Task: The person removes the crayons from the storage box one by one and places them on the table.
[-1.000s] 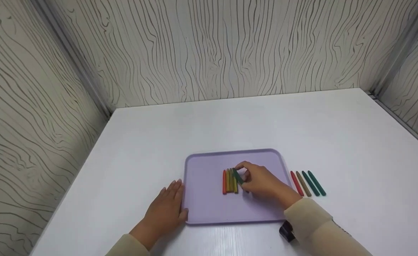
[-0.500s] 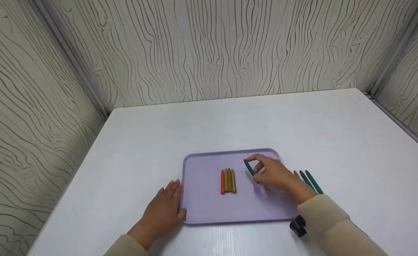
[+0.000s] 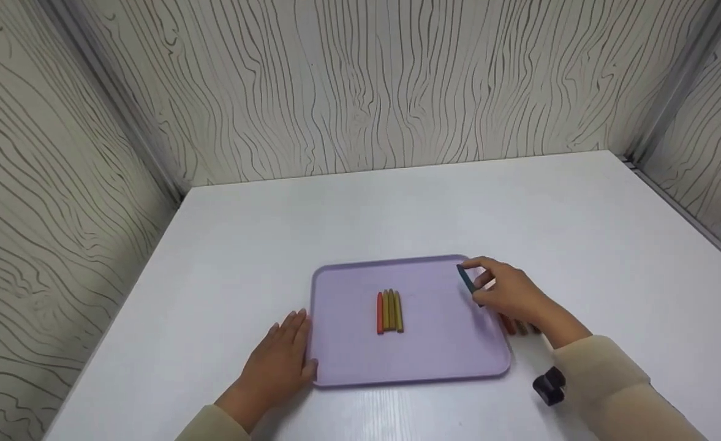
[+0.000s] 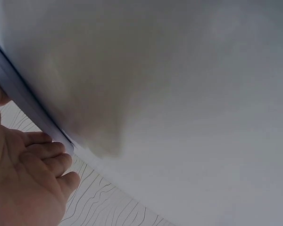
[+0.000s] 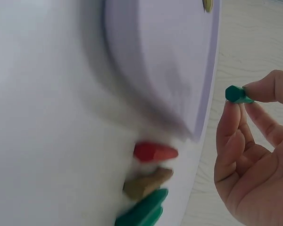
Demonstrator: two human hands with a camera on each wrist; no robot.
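Observation:
Between thumb and fingertips my right hand (image 3: pixel 513 295) pinches a dark green crayon (image 3: pixel 466 278), tilted, over the right rim of the lilac tray (image 3: pixel 348 358). The right wrist view shows the green crayon's six-sided end (image 5: pixel 234 94). My left hand (image 3: pixel 276 362) rests along the tray's left edge, fingers extended and thumb at the near corner. On the tray a red crayon (image 3: pixel 380 313) lies side by side with several yellow-brown crayons (image 3: pixel 391 312). Right of the tray lie a red crayon (image 5: pixel 155 152), a brown crayon (image 5: pixel 148 183) and green crayons (image 5: pixel 142 209), partly hidden in the head view by my right hand.
The tray lies on a white table (image 3: pixel 311 220) with wood-grain panels (image 3: pixel 360 86) behind and at the sides. A small black object (image 3: pixel 549 387) is beside my right sleeve (image 3: pixel 605 370).
My right hand has lifted the green crayon away from the crayons on the tray and carried it right, to the tray's right rim. The left hand stays at the left edge.

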